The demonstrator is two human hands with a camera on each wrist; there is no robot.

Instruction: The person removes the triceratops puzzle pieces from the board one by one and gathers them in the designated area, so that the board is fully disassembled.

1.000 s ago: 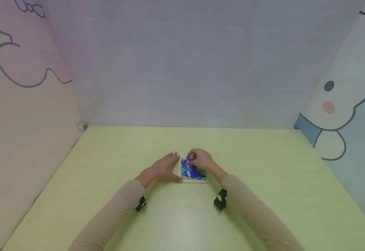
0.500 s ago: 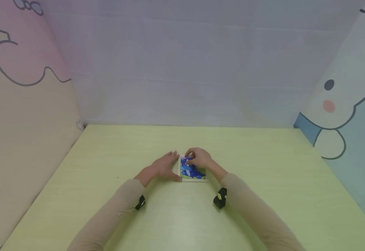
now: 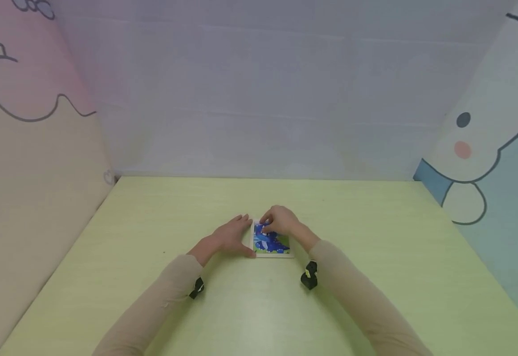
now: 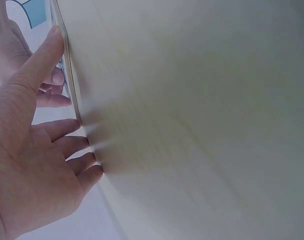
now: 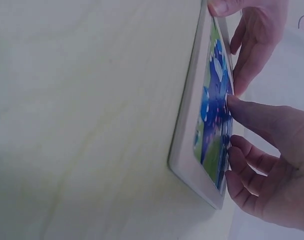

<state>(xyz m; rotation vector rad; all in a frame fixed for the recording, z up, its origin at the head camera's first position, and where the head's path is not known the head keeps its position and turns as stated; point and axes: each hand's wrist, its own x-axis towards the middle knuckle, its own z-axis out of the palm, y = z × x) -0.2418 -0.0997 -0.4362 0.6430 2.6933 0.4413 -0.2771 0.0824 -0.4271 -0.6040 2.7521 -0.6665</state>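
Observation:
A small jigsaw puzzle (image 3: 273, 245) of a blue dinosaur lies flat in its pale frame (image 5: 184, 150) on the table. My left hand (image 3: 231, 234) rests on the table at the frame's left side, fingers straight. In the left wrist view its thumb (image 4: 46, 55) and fingers (image 4: 72, 145) touch the frame's edge. My right hand (image 3: 283, 220) reaches over the picture's upper part. Its bent fingers (image 5: 244, 172) and thumb (image 5: 249, 115) pinch a puzzle piece there; the hand hides the puzzle's top right, and the piece's outline is unclear.
The pale yellow-green table (image 3: 259, 306) extends around the puzzle. A plain pale wall (image 3: 259, 99) stands behind it, with cartoon-printed walls at the left and right. Dark wrist cameras (image 3: 309, 275) hang under both sleeves.
My right hand has shifted slightly away from me over the puzzle. The left hand stays at the frame's left side. The whole head view has drifted a little.

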